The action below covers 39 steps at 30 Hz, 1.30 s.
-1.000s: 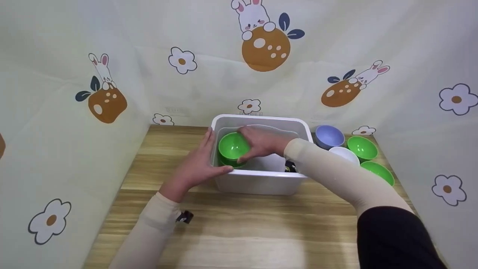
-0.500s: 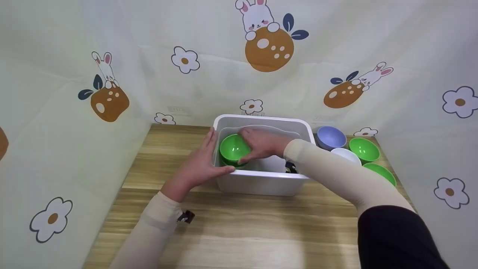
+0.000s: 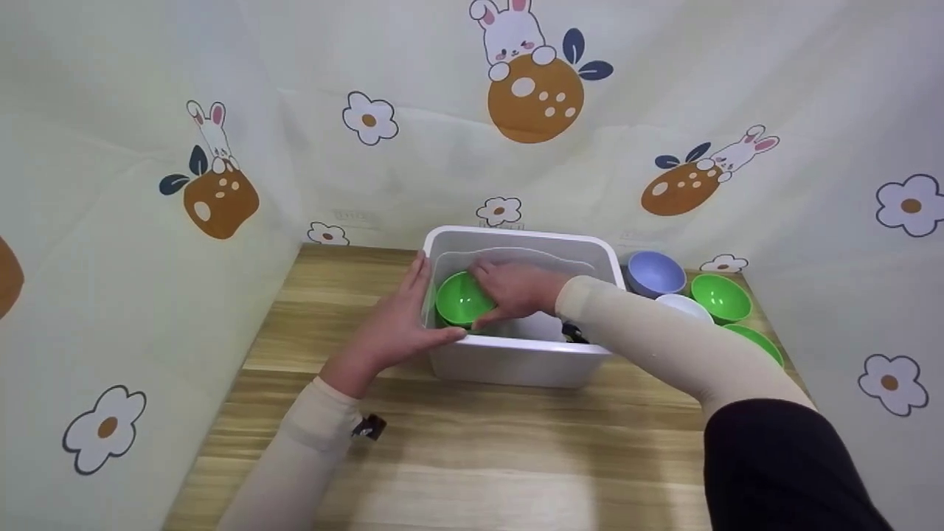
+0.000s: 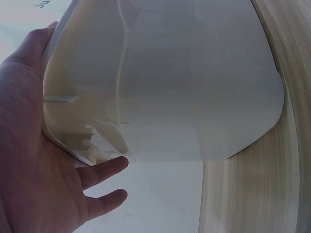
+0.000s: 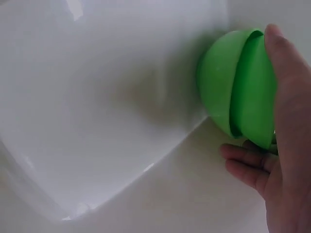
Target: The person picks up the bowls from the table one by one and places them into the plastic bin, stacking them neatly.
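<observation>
Inside the white bin (image 3: 516,361), at its left end, a green bowl (image 3: 463,299) is in my right hand (image 3: 520,289). My thumb and fingers grip its side. The right wrist view shows that bowl (image 5: 257,92) nested partly in a second green bowl (image 5: 216,82). At the bin's front left corner, my left hand (image 3: 387,328) rests against the rim, thumb along the front edge and fingers along the left side. Seen from the left wrist, two straight fingers (image 4: 104,173) reach past the bin's outer wall (image 4: 194,87).
Right of the bin stand a blue bowl (image 3: 656,274), a white bowl (image 3: 686,306), a green bowl (image 3: 721,297) and another green bowl (image 3: 759,343), partly behind my right sleeve. Patterned curtains (image 3: 413,169) surround the wooden table (image 3: 472,457).
My right hand has lowered the green bowl slightly, further into the one beneath it. My left hand stays on the bin's corner. The head view has shifted a little.
</observation>
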Tool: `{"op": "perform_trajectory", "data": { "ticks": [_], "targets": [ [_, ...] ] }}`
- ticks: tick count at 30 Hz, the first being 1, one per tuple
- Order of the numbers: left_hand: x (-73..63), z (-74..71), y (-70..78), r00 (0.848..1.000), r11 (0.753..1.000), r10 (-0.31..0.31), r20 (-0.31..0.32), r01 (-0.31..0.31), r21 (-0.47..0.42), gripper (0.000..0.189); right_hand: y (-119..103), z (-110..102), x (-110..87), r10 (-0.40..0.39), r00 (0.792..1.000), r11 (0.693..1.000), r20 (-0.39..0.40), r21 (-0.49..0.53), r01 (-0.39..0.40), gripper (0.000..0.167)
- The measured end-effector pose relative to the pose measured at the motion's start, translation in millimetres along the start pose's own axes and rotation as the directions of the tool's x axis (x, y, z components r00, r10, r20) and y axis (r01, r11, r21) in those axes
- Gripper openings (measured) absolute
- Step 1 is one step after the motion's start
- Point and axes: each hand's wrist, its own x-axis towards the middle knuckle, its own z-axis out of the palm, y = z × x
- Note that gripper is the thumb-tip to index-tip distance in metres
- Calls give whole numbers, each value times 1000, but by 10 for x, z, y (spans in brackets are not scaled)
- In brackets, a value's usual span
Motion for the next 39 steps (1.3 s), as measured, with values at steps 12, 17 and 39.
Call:
{"op": "perform_trajectory", "data": {
  "ticks": [12, 17, 39],
  "targets": [
    [9, 10, -10, 1000, 999, 15, 8, -15, -30, 142, -11, 46, 23, -29, 999, 998, 27, -49, 30, 110],
    [11, -11, 2, 999, 999, 35, -3, -35, -41, 144, -20, 6, 39, -55, 998, 997, 17, -55, 56, 102],
    [-7, -1, -14, 1000, 999, 7, -2, -7, -49, 137, -49, -65, 94, -14, 998, 996, 61, -81, 19, 91]
  ]
}}
